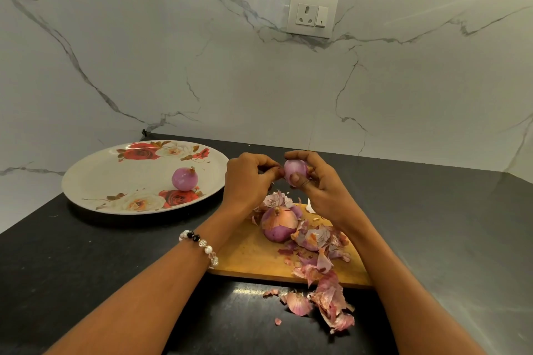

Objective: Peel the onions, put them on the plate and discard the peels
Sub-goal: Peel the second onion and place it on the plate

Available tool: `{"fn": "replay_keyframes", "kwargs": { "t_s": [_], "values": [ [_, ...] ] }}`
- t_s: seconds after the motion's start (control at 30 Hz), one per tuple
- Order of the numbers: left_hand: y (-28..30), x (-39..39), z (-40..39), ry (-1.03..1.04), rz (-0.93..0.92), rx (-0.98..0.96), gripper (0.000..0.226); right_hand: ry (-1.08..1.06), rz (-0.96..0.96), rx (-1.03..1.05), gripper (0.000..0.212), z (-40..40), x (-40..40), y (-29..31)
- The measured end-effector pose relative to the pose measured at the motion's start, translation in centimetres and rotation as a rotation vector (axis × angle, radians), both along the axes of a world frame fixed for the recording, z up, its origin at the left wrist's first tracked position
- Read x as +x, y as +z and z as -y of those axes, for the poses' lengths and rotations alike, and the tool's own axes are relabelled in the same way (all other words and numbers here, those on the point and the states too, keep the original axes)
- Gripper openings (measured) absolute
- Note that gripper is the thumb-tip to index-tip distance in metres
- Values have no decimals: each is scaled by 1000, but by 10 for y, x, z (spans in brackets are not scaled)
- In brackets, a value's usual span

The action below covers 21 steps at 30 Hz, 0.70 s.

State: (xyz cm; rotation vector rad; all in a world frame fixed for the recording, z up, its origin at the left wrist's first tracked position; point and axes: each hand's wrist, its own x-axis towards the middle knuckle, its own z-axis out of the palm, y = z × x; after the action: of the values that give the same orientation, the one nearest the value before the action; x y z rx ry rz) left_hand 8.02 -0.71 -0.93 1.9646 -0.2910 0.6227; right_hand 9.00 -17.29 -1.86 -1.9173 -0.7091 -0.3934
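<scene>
Two hands raised: right hand (313, 181) grip curled round onion (294, 168); left hand (249, 180) fingertips pinching its skin.

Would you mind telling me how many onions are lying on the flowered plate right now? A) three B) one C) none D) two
B, since a single peeled onion lies on the plate, while another onion is in the right hand and a third, partly skinned onion sits on the wooden board.
</scene>
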Motion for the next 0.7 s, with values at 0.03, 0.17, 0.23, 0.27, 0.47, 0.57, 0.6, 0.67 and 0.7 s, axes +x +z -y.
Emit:
{"fn": "replay_keyframes", "kwargs": {
  "t_s": [0.03,0.17,0.23,0.27,0.47,0.57,0.6,0.67,0.7],
  "values": [
    [0,1,-1,3,-10,21,15,12,-16,16,34,0,-1,1],
    [-4,7,-1,36,-64,124,13,63,-82,101,32,-1,-7,5],
    [-6,8,0,89,-78,157,21,66,-100,149,31,0,-8,7],
    [-6,8,-1,107,-67,139,28,60,-100,166,31,1,-9,8],
    [3,2,-7,85,101,100,18,56,-163,347,36,6,-11,11],
    [4,0,-7,-20,115,55,32,55,-184,368,42,5,-11,11],
    [4,-1,-7,-56,119,40,32,48,-185,361,43,5,-12,11],
    [3,-4,-4,-109,117,15,26,26,-176,338,46,4,-12,11],
    [2,-5,-2,-120,114,2,26,13,-170,329,47,4,-12,11]
  ]
}}
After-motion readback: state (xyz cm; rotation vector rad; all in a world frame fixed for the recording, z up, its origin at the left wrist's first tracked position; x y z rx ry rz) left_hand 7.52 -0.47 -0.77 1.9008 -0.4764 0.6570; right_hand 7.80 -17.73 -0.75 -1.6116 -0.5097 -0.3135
